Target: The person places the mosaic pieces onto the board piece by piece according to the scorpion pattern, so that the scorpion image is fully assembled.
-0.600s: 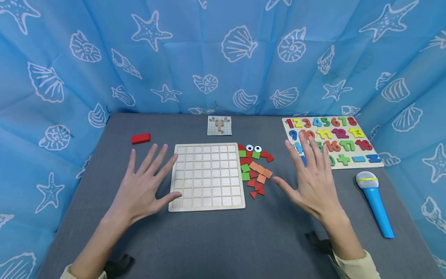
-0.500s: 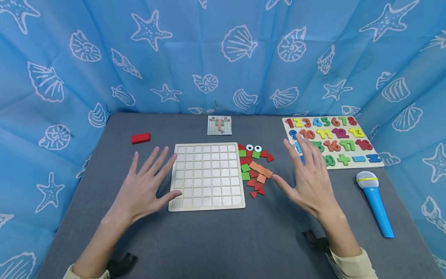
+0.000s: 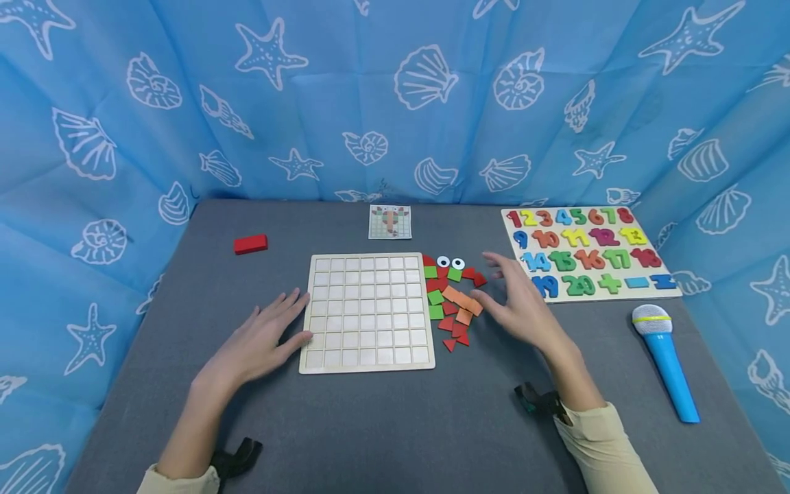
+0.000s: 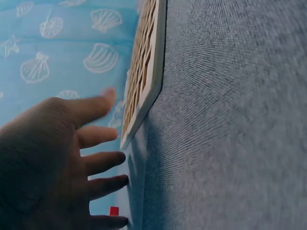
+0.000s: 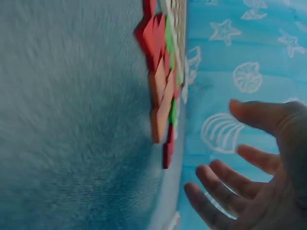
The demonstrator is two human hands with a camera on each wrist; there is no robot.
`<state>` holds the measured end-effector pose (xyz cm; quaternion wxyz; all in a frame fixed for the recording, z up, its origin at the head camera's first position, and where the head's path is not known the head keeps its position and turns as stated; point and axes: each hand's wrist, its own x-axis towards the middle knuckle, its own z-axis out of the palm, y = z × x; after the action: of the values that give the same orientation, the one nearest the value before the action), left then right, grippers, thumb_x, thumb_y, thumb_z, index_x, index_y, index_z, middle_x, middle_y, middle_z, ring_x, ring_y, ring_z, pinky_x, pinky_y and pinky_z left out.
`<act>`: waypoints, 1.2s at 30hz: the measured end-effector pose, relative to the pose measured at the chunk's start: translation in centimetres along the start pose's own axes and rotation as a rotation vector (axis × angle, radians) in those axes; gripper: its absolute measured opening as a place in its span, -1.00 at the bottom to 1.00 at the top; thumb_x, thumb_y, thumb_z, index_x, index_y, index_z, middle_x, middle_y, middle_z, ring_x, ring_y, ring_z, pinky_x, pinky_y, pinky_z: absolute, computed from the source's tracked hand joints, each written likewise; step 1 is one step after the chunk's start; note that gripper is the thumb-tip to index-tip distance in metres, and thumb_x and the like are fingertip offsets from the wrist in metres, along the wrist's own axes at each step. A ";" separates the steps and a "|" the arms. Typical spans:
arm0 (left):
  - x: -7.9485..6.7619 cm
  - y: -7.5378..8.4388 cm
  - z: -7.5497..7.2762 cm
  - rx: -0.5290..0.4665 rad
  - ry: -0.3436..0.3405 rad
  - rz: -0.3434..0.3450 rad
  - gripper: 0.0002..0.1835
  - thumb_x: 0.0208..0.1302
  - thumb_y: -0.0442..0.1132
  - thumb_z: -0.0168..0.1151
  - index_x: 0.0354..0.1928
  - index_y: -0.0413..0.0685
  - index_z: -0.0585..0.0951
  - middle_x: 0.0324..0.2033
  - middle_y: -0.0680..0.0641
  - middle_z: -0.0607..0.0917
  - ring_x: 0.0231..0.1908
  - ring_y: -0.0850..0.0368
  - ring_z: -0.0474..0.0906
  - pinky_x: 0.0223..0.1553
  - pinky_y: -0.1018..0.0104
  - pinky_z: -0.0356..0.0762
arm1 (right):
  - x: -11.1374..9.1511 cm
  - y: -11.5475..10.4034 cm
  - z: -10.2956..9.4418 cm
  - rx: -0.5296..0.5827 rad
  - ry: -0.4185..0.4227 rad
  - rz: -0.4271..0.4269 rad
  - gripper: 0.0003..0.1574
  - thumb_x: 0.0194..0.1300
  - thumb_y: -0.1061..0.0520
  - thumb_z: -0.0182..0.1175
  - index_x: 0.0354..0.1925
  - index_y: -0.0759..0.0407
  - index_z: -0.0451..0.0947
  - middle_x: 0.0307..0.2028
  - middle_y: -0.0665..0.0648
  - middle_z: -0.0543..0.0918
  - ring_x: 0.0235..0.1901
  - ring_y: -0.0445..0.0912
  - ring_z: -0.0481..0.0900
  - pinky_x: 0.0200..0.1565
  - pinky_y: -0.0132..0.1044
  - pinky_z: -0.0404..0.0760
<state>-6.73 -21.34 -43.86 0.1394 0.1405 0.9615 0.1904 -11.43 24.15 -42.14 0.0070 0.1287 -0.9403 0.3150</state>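
A pale wooden grid board (image 3: 368, 312) lies flat on the table. At its left edge is my left hand (image 3: 259, 339), fingers stretched towards the board and holding nothing; whether the fingertips touch the edge I cannot tell. Small flat wooden pieces lie in a loose pile along the board's right side: red pieces (image 3: 449, 309), green squares (image 3: 435, 298), orange squares (image 3: 460, 299) and two round eye pieces (image 3: 458, 263). My right hand (image 3: 521, 309) hovers just right of the pile, its fingers loosely bent and nothing in them. The right wrist view shows it apart from the orange pieces (image 5: 162, 108).
A small picture card (image 3: 390, 222) lies behind the board. At the back left is a red block (image 3: 250, 244). A number puzzle board (image 3: 555, 271) occupies the back right, with a blue toy microphone (image 3: 666, 363) in front of it. A blue shell-print curtain (image 3: 364, 89) surrounds the grey table.
Both hands have come down from a raised, spread pose. My left hand has lowered towards the board's left edge. My right hand has swung left towards the pile, its fingers bending.
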 end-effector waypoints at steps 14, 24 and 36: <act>0.5 -1.0 0.6 -0.190 -0.058 0.009 -0.15 0.56 0.10 0.30 0.74 0.10 0.20 0.74 -0.32 0.06 0.73 -0.49 -0.17 0.53 -0.74 -0.38 | 4.1 2.9 1.0 -0.012 -0.112 0.164 -0.49 0.45 0.12 0.43 0.19 0.45 0.66 0.10 0.47 0.74 0.00 0.24 0.77 0.14 0.20 0.74; 0.5 -1.7 0.8 -0.263 -0.032 0.035 -0.05 0.42 0.17 0.42 0.73 0.12 0.23 0.72 -0.37 0.09 0.73 -0.50 -0.17 0.51 -0.75 -0.44 | 4.1 3.1 1.2 -0.050 -0.121 0.207 -0.63 0.50 0.13 0.34 0.11 0.38 0.65 0.00 0.38 0.71 -0.08 0.14 0.69 0.06 0.09 0.71; 1.1 -3.9 2.6 -0.260 0.020 0.069 -0.01 0.35 0.38 0.39 0.72 0.37 0.23 0.74 -0.27 0.12 0.73 -0.47 -0.11 0.51 -0.75 -0.37 | 3.6 3.3 0.9 -0.076 -0.125 0.131 -0.70 0.50 0.25 0.31 0.09 0.45 0.64 -0.01 0.44 0.73 -0.06 0.21 0.77 0.06 0.18 0.77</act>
<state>-7.68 -23.55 -47.99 0.1402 0.1524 0.9247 0.3194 -15.61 25.30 -44.42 -0.0673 0.0857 -0.9566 0.2701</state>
